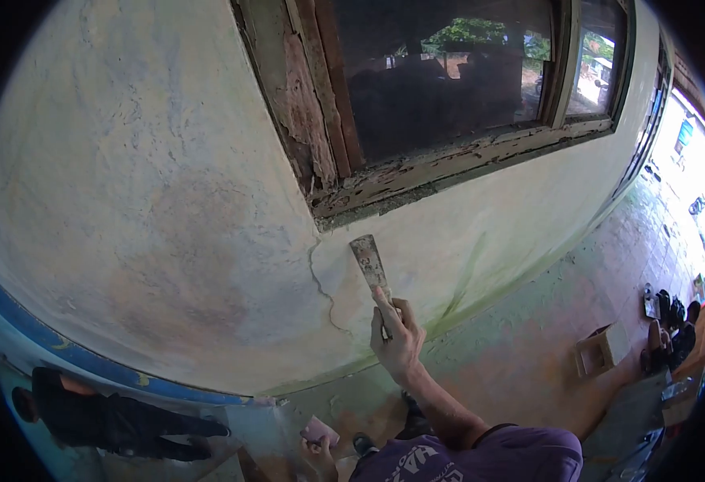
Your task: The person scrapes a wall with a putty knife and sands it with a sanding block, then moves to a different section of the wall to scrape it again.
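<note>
My right hand (398, 336) is raised in front of the wall, fingers closed around the handle of a worn putty knife (368, 261). Its wide, stained blade points up, just below the lower left corner of the weathered window frame (417, 178). A jagged crack (318, 277) runs down the pale wall (280, 321) to the left of the blade. Low near my body, my left hand (320, 459) grips a flat pinkish rectangular piece (320, 431), whose material I cannot tell.
A person in dark clothes (120, 418) is at the lower left, beside the wall's blue base band (47, 333). On the floor to the right stands an open cardboard box (595, 353), with dark footwear (678, 333) farther right. Paint flakes from the window's wood.
</note>
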A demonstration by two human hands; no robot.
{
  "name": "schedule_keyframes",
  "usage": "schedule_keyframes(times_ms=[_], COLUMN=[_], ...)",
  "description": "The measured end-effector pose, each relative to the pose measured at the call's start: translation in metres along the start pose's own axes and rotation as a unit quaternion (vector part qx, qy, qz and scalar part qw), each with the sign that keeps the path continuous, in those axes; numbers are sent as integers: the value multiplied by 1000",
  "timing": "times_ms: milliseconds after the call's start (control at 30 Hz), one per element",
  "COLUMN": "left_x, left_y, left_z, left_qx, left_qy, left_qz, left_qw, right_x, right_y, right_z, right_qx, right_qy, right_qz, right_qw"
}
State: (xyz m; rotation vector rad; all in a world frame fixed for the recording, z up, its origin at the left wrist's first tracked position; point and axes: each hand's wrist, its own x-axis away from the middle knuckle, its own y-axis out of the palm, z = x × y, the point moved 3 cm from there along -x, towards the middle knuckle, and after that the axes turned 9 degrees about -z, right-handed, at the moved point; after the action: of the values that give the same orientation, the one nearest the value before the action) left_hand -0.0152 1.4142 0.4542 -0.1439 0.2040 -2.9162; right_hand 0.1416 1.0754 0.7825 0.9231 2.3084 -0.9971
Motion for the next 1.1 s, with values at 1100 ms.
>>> schedule_keyframes(times_ms=[1100], left_x=[-14], left_y=[71], left_z=[124], left_qx=[-32], left_qy=[49], left_qz=[114], left_qw=[992], right_x=[-33], right_y=[-18], right_z=[10], right_qx=[-68], right_qy=[-48], right_qz=[-27], right_qw=[996])
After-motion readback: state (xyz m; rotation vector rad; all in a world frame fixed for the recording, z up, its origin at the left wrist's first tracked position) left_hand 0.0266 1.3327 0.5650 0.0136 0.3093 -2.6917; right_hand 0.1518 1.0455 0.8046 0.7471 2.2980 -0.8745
